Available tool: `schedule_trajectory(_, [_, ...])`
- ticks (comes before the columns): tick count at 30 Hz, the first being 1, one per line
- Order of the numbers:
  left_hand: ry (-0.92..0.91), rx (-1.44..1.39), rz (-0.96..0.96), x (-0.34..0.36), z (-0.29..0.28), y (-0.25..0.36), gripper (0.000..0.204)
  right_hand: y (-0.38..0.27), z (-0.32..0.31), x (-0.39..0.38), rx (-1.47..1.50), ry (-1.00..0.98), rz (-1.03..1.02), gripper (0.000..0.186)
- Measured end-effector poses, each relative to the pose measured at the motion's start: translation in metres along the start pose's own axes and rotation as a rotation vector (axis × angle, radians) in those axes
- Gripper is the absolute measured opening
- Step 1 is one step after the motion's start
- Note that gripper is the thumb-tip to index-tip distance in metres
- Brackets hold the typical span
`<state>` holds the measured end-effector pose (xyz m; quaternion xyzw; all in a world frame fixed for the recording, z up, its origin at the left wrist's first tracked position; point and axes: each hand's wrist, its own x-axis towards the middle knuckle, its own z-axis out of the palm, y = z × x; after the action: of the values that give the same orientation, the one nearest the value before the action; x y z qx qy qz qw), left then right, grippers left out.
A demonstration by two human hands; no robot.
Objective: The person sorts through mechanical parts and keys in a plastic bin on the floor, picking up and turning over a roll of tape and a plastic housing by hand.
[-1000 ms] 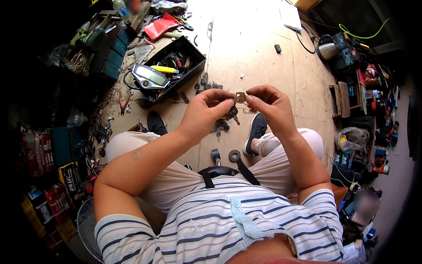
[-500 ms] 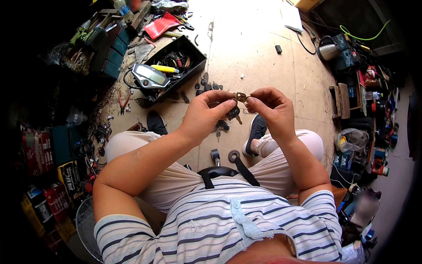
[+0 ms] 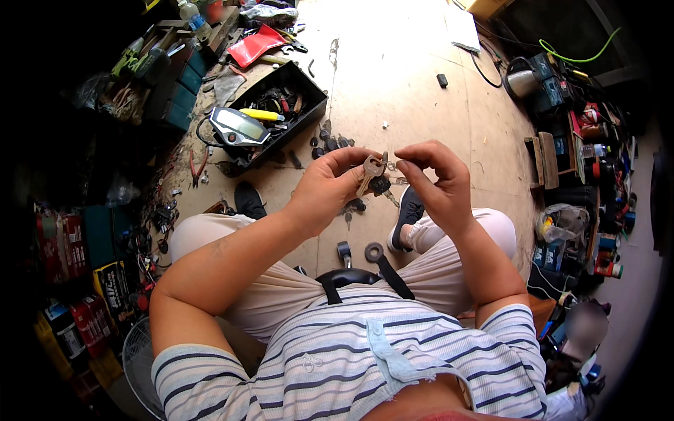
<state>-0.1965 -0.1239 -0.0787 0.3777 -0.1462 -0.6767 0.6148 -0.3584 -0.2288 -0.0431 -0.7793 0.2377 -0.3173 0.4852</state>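
Note:
My left hand (image 3: 324, 184) is closed on a small bunch of keys (image 3: 373, 167). A silvery key with a round, holed head hangs down in front of its fingers, and a dark-headed key (image 3: 380, 185) dangles just below. The fingertips partly hide how the keys are joined. Just to the right, my right hand (image 3: 441, 184) is raised with fingers curled and a small gap between thumb and forefinger; it holds nothing that I can see. More dark-headed keys (image 3: 330, 142) lie scattered on the floor beyond my left hand.
A black bin (image 3: 309, 116) of tools stands ahead left, with a digital gauge (image 3: 239, 128) and a yellow-handled tool (image 3: 261, 114) on it. Red pliers (image 3: 198, 165) lie beside it. Shelves and boxes crowd both sides. A kettle (image 3: 521, 83) stands far right.
The silvery key now hangs down in front of my left fingers, where a key was stretched between both hands before. My right thumb and forefinger have come off it and parted slightly.

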Motion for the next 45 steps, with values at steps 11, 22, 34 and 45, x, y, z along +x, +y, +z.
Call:
schedule_trajectory(11, [0.0, -0.043, -0.083, 0.0, 0.0, 0.005, 0.025, 0.011, -0.003, -0.005, -0.066, -0.143, 0.102, 0.009])
schedule_trajectory(22, [0.164, 0.99, 0.393, -0.001, 0.002, 0.012, 0.013, 0.013, 0.006, -0.005, -0.079, -0.248, 0.021, 0.009])
schedule_trajectory(34, [-0.048, 0.343, -0.131, -0.003, -0.003, 0.022, 0.024, 0.017, 0.01, -0.01, 0.04, -0.209, -0.013, 0.011])
schedule_trajectory(45, [-0.081, 0.406, -0.117, -0.007, 0.006, 0.028, 0.032, 0.024, 0.003, -0.01, 0.525, -0.202, 0.209, 0.008])
